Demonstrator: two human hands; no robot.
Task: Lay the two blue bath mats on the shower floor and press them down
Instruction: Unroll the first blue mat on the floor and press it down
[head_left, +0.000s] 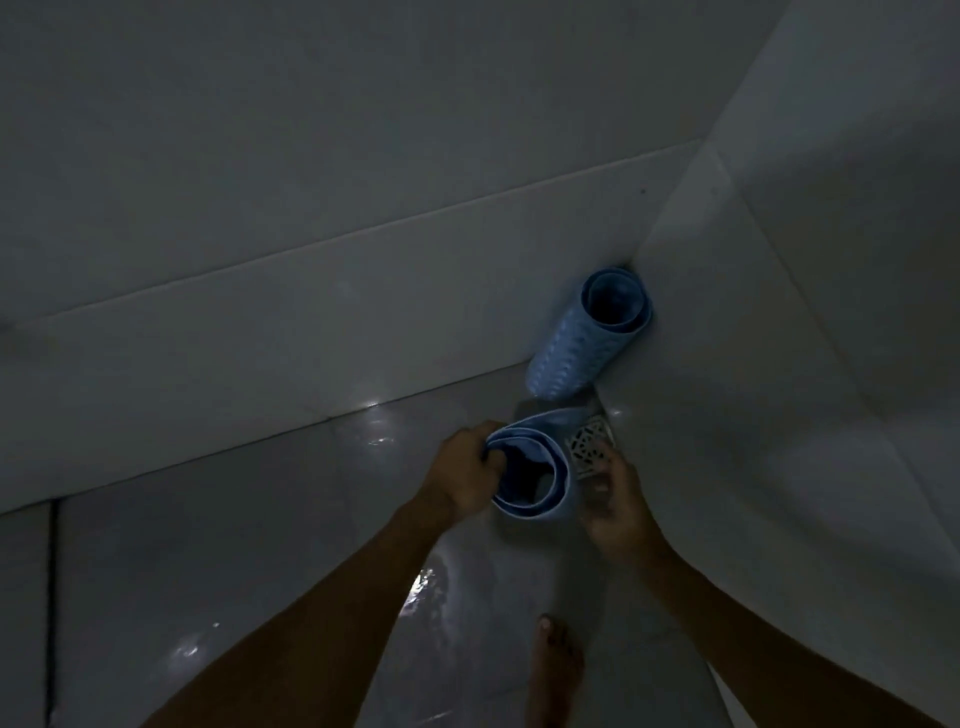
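Head view: first step in hand, left hand gripping rim of near rolled mat above wet shower floor; right hand open beside it; second mat rolled, upright in far corner; next, unrolling flat beside drain

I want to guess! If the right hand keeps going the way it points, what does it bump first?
Probably the drain: the right hand points at it, fingertips almost there. Depth is hard to judge in this dim light.
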